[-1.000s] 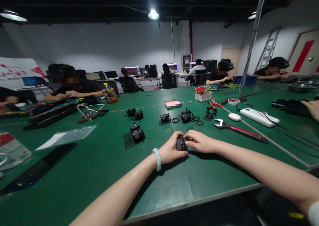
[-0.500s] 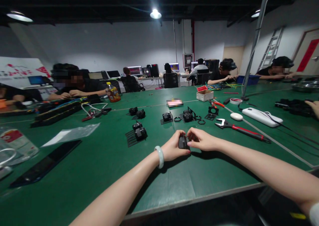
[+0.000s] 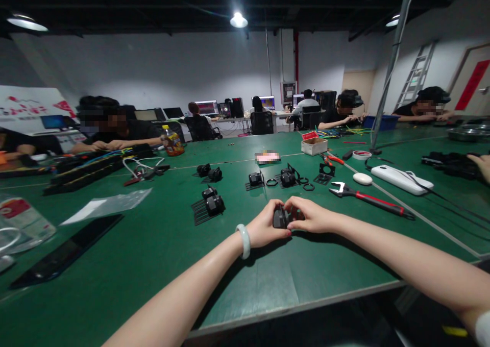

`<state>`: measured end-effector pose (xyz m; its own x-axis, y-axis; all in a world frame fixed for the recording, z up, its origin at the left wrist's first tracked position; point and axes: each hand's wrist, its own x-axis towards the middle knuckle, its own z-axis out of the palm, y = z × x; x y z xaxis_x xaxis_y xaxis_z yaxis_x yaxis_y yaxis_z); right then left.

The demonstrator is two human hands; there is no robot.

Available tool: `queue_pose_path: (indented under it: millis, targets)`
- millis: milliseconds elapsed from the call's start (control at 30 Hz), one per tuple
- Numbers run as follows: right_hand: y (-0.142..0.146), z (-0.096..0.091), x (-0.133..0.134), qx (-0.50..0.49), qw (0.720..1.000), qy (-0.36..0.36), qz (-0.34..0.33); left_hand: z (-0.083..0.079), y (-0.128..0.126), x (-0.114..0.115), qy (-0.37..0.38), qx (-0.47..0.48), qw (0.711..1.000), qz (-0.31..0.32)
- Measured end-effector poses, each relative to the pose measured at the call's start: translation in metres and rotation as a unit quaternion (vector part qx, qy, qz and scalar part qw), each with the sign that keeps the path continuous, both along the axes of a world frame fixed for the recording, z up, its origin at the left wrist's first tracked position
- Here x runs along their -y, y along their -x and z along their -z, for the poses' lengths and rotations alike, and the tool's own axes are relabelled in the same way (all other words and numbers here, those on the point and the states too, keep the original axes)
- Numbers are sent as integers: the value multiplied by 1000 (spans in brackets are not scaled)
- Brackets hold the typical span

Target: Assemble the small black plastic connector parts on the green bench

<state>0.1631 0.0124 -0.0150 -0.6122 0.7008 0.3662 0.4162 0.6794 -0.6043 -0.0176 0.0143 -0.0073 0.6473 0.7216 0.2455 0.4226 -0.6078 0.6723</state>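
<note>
Green tabletop [image 3: 84, 280] spreads across the head view. Near its front edge, the left hand [image 3: 265, 228] is clamped around a black part [image 3: 279, 217]. The right hand [image 3: 312, 215] curls half-open at the part's right side; whether it grips, I cannot tell.

"Any writing you can make out?"

"Not a word, nor a number. The white board [image 3: 38, 96] at the far left bears red characters, too blurred to read."

"And the red strip [image 3: 472, 85] on the door [image 3: 470, 69]?"

"Any lettering there is too small to tell."

"The drink bottle [image 3: 173, 142] on the table [image 3: 237, 275]?"

"It has a label, but nothing legible. Same with the red-and-white print on the plastic package [image 3: 29, 222] at left, and with the monitor [image 3: 205, 107] across the room."
</note>
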Motion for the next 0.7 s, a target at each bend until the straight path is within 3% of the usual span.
queue_pose_path:
  millis: [700]
  targets:
    - [3,2,-6,78,996,-35,-4,0,1,1,-8,-9,1000,-9]
